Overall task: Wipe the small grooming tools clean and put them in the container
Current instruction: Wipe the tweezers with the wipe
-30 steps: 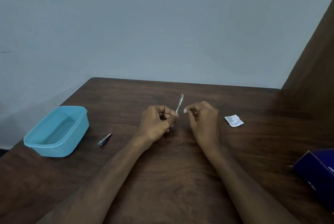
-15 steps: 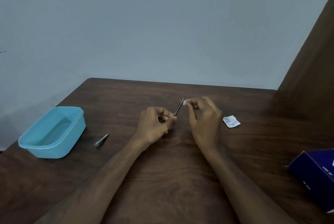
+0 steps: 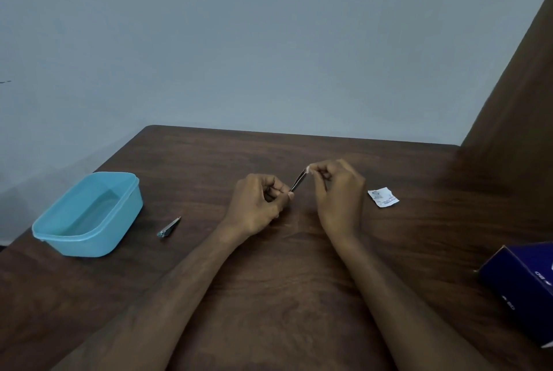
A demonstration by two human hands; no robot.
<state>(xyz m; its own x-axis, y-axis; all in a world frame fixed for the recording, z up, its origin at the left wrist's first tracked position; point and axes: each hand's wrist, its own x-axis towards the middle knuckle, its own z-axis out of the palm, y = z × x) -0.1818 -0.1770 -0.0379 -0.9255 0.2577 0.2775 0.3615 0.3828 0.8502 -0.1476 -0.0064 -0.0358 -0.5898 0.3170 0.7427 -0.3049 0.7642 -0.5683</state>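
Note:
My left hand [image 3: 258, 204] grips the lower end of slim metal tweezers [image 3: 298, 180], which point up and to the right above the table. My right hand [image 3: 336, 191] pinches a small white wipe [image 3: 309, 169] against the tweezers' upper tip. A metal nail clipper [image 3: 169, 227] lies on the table to the left of my hands. Further left stands the open light-blue plastic container [image 3: 89, 239], with nothing visible inside.
A torn white sachet wrapper [image 3: 383, 197] lies to the right of my right hand. A dark blue cardboard box [image 3: 520, 286] sits at the table's right edge. The brown wooden table [image 3: 284, 295] meets a wall behind and a wooden panel at right.
My right hand with the wipe has slid up the tweezers from near the middle to the upper tip. The left hand keeps its grip; the view shifted slightly.

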